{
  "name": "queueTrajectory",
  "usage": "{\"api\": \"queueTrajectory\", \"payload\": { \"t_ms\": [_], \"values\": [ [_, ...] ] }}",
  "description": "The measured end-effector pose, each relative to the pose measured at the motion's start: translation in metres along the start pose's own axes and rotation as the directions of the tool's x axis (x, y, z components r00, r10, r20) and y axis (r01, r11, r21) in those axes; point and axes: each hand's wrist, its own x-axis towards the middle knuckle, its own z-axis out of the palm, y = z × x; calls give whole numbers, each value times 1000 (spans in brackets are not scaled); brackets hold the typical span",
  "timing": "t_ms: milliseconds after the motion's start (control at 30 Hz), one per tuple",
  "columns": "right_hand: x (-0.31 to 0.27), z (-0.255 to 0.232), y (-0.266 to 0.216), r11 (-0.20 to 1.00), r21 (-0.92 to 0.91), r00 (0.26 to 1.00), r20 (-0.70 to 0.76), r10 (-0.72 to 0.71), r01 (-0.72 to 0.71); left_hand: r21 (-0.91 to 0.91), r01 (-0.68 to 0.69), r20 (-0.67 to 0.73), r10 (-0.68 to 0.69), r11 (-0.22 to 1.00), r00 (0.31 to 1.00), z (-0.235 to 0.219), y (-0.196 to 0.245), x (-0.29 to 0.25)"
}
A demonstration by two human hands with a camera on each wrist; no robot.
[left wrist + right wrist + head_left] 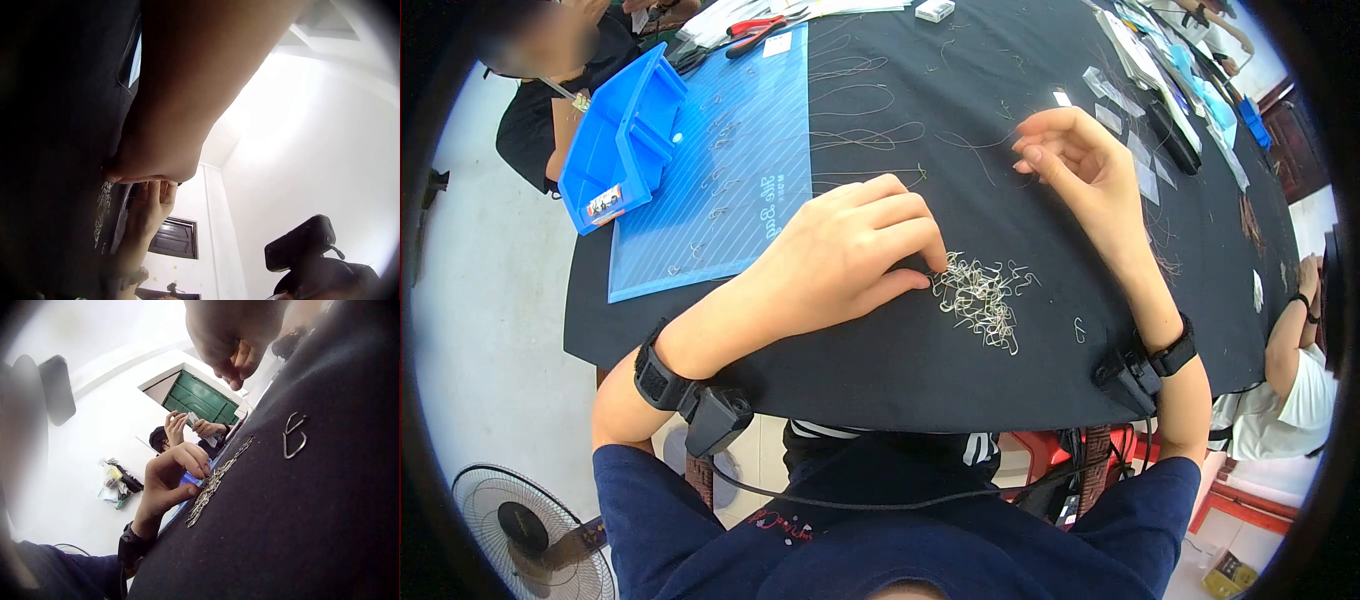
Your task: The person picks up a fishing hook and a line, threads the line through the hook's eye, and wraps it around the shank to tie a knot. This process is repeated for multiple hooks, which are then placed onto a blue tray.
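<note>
A pile of small silvery hooks (982,300) lies on the black tablecloth, seen edge-on in the right wrist view. My left hand (840,250) reaches its left side, thumb and index fingertips at the outermost hooks with a small gap between them; whether a hook is between them is unclear. Farther right and back, my right hand (1085,165) is raised with thumb and index finger bent together, pinching a thin line (970,145) that trails left. Its fingertips are partly hidden in the right wrist view. Two loose hooks (294,434) lie apart from the pile.
A blue tray (635,135) stands on a blue striped mat (710,190) at the left, with red-handled pliers (752,32) behind. Looped thin lines lie beyond my left hand. Small clear bags (1140,150) and papers are at the right. Other people sit around the table.
</note>
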Motion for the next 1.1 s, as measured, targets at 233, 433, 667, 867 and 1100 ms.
{"api": "queueTrajectory", "payload": {
  "t_ms": [233, 433, 667, 867, 1100],
  "values": [
    [0, 0, 1, 1000, 10, 1000, 21, -12, 11, -183, 105, 58, -96, 978, 994, 1, 1, -2],
    [-3, 1, -12, 995, 72, 997, 44, 61, -64, -385, 288, 68, -284, 877, 956, -1, 4, 2],
    [-18, 15, -24, 973, 215, 961, 275, 22, -84, -585, 309, -10, -388, 750, 922, 0, 5, 2],
    [-22, 21, -29, 893, 272, 862, 464, 206, -360, -740, 251, -67, -439, 624, 896, 3, 8, 3],
    [-25, 25, -35, 791, 357, 791, 561, 244, -498, -688, 195, -128, -381, 699, 916, 4, 10, 4]
  ]
}}
